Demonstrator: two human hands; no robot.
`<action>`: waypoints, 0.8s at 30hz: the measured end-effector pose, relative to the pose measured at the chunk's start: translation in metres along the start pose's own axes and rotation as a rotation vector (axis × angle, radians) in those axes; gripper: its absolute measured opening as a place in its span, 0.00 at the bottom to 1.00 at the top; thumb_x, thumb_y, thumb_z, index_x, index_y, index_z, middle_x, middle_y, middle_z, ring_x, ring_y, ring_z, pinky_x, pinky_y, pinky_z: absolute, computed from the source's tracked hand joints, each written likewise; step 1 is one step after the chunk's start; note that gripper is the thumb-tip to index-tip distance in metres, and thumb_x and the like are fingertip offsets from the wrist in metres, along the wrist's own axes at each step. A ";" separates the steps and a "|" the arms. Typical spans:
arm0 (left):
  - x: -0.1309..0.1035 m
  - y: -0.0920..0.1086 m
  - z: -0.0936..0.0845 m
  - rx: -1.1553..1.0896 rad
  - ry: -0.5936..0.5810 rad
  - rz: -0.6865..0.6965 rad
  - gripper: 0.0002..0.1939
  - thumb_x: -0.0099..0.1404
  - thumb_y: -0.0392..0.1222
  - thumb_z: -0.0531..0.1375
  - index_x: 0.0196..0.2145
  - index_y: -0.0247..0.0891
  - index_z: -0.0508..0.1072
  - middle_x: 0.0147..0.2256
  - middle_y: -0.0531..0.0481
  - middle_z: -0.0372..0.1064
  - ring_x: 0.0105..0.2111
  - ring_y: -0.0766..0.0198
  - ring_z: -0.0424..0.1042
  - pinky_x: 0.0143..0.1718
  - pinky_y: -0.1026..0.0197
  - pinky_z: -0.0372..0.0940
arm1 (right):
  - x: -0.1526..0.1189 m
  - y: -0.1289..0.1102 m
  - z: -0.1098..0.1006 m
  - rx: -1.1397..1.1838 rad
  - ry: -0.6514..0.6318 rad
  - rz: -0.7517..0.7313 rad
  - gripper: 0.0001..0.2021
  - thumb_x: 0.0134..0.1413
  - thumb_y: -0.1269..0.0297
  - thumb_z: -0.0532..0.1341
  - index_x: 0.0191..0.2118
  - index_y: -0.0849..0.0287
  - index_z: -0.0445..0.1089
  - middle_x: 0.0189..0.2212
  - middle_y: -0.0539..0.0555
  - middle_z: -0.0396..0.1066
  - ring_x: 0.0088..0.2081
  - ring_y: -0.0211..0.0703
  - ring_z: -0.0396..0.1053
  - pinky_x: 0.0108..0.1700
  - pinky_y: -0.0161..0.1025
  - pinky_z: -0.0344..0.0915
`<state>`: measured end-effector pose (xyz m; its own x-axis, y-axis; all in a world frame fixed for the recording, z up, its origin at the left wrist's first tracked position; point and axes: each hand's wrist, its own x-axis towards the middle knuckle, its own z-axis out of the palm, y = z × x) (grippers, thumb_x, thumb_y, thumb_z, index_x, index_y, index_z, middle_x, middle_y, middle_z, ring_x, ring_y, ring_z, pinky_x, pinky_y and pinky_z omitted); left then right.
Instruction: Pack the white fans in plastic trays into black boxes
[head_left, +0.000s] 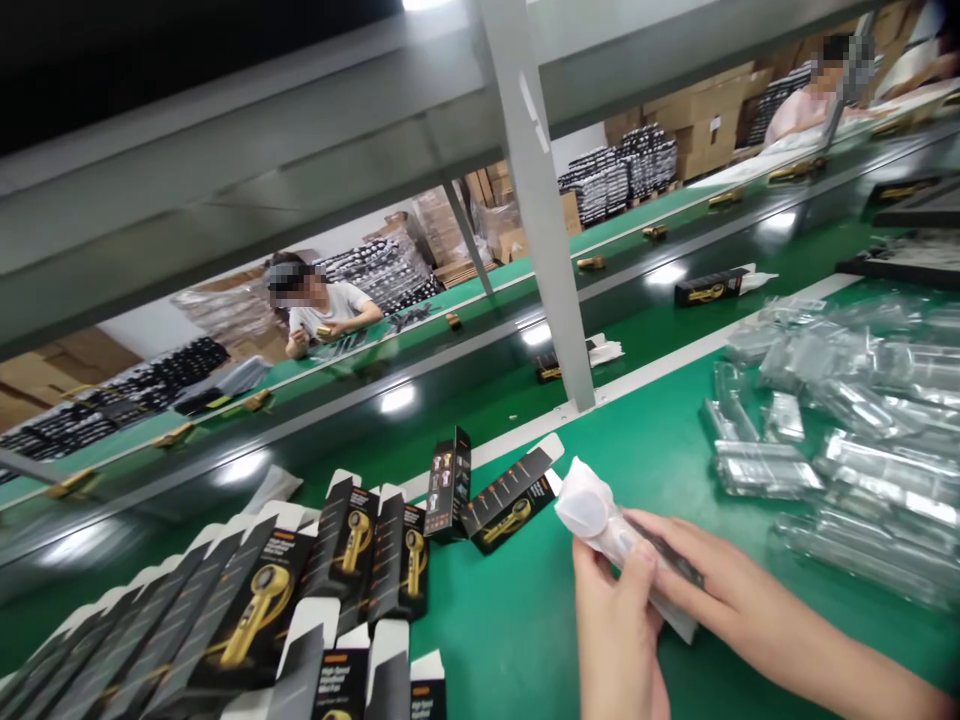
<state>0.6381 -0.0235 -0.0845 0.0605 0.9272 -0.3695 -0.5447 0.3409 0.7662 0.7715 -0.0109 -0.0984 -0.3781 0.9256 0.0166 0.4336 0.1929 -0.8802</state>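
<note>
A small fan-shaped item in a white translucent wrap (587, 507) is held above the green table, its round head pointing to the upper left. My left hand (619, 610) grips it from below, with the thumb on top of the handle. Fingers of my right hand (701, 575) are closed around the lower end of the handle, where a clear sleeve shows. Left of my hands, two black boxes with open flaps, one upright (448, 485) and one lying tilted (512, 505), rest on the table.
Several open black boxes (251, 610) stand in rows at the lower left. Clear plastic trays (885, 440) pile up at the right. Beyond a metal post (551, 220), a belt (480, 400) carries boxes. Across it, a person (326, 305) holds a gold item; another person (806, 105) sits farther right.
</note>
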 end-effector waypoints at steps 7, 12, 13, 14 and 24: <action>0.006 0.027 -0.015 0.178 -0.021 0.194 0.41 0.58 0.54 0.62 0.62 0.43 0.47 0.56 0.39 0.61 0.51 0.52 0.67 0.49 0.54 0.64 | -0.003 -0.004 -0.018 0.488 -0.151 0.141 0.26 0.60 0.50 0.56 0.62 0.47 0.55 0.44 0.54 0.70 0.40 0.47 0.70 0.40 0.40 0.70; 0.004 0.027 -0.014 0.205 -0.073 0.193 0.29 0.61 0.50 0.61 0.57 0.42 0.59 0.55 0.45 0.63 0.54 0.56 0.64 0.56 0.55 0.58 | -0.006 -0.004 -0.018 0.793 -0.216 0.261 0.29 0.54 0.50 0.62 0.61 0.49 0.59 0.30 0.49 0.63 0.24 0.32 0.55 0.19 0.27 0.52; 0.002 0.025 -0.015 0.226 -0.077 0.193 0.29 0.61 0.50 0.60 0.57 0.42 0.58 0.56 0.45 0.63 0.54 0.56 0.64 0.56 0.55 0.58 | -0.008 -0.002 -0.017 0.814 -0.201 0.277 0.28 0.54 0.50 0.62 0.59 0.50 0.61 0.31 0.49 0.62 0.24 0.31 0.53 0.19 0.27 0.48; 0.001 0.024 -0.016 0.258 -0.086 0.194 0.29 0.61 0.50 0.60 0.58 0.42 0.58 0.56 0.44 0.62 0.54 0.56 0.64 0.56 0.55 0.58 | -0.010 0.000 -0.016 0.829 -0.189 0.295 0.27 0.54 0.50 0.62 0.59 0.49 0.62 0.31 0.49 0.62 0.24 0.31 0.51 0.20 0.28 0.45; 0.049 0.080 -0.045 1.958 0.391 0.596 0.32 0.61 0.47 0.60 0.59 0.31 0.57 0.55 0.34 0.61 0.56 0.42 0.58 0.55 0.38 0.54 | 0.019 0.024 -0.073 0.454 0.166 0.456 0.28 0.44 0.41 0.64 0.52 0.44 0.69 0.52 0.54 0.66 0.46 0.53 0.65 0.37 0.38 0.66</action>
<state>0.5602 0.0418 -0.0652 -0.0308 0.9768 0.2117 0.9913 0.0028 0.1314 0.8341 0.0351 -0.0845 -0.0921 0.9269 -0.3639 0.1187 -0.3527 -0.9282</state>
